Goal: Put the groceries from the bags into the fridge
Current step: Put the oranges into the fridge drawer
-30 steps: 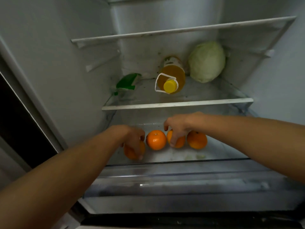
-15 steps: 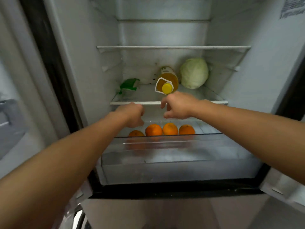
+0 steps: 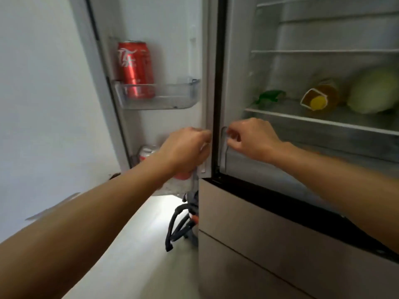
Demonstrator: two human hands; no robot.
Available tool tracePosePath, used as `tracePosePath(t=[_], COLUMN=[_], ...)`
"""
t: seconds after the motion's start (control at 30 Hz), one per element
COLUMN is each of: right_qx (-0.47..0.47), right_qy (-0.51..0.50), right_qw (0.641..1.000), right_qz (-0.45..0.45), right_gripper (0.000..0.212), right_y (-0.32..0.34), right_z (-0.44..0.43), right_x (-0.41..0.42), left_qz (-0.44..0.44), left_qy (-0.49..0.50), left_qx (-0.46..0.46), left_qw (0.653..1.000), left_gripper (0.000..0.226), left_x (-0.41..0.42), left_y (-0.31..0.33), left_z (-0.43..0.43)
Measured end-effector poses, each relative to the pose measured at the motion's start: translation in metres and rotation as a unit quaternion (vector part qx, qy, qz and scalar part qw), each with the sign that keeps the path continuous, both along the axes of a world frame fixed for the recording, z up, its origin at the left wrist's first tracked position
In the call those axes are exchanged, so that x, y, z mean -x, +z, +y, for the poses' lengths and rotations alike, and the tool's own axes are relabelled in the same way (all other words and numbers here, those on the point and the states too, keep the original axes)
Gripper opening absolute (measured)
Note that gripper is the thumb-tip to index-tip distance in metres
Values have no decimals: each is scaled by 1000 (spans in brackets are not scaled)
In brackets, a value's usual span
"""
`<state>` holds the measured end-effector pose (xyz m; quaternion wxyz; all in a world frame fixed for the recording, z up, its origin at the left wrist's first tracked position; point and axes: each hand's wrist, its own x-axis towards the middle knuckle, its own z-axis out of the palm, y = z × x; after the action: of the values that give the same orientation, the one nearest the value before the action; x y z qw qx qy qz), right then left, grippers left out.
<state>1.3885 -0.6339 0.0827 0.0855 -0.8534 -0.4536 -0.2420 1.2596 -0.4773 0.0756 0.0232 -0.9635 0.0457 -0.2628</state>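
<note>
The fridge stands open, its door (image 3: 164, 50) swung out to the left. My left hand (image 3: 185, 147) hovers in front of the door's lower part, fingers loosely curled, holding nothing. My right hand (image 3: 250, 137) hangs just outside the fridge's left wall, below the shelf (image 3: 302, 119), also loosely curled and empty. On that shelf lie a yellow-capped oil bottle (image 3: 319, 100), a pale green cabbage (image 3: 375, 91) and a green item (image 3: 269, 96). The oranges are out of sight.
A red can (image 3: 133, 70) stands in the clear door bin (image 3: 159, 100); another can (image 3: 146, 152) sits lower, partly behind my left hand. A bag with dark handles (image 3: 181, 223) lies on the floor by the beige lower drawers (image 3: 259, 234). A white wall is at left.
Both hands have pulled back out of the fridge, leaving the oranges on the lower level. The view has swung left, so the door and the floor now show.
</note>
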Motion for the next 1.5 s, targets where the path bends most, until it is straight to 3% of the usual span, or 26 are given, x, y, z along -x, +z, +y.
tracePosePath(t=[0.4, 0.67, 1.03, 1.5], right_qx=[55, 73, 125, 237], right_qy=[159, 279, 488, 640], right_qw=[986, 956, 863, 729], right_qz=[8, 50, 50, 55], right_gripper=[22, 27, 25, 20], right_y=[-54, -89, -153, -205], right_z=[127, 288, 464, 682], right_x=[171, 368, 603, 801], left_qz=[35, 87, 121, 119], left_qy=[277, 402, 588, 739], left_qx=[47, 58, 155, 264], left_qw=[959, 910, 785, 609], left_gripper=[25, 24, 13, 20], left_x=[263, 487, 723, 878], left_y=[-41, -77, -144, -208], left_z=[109, 197, 274, 395])
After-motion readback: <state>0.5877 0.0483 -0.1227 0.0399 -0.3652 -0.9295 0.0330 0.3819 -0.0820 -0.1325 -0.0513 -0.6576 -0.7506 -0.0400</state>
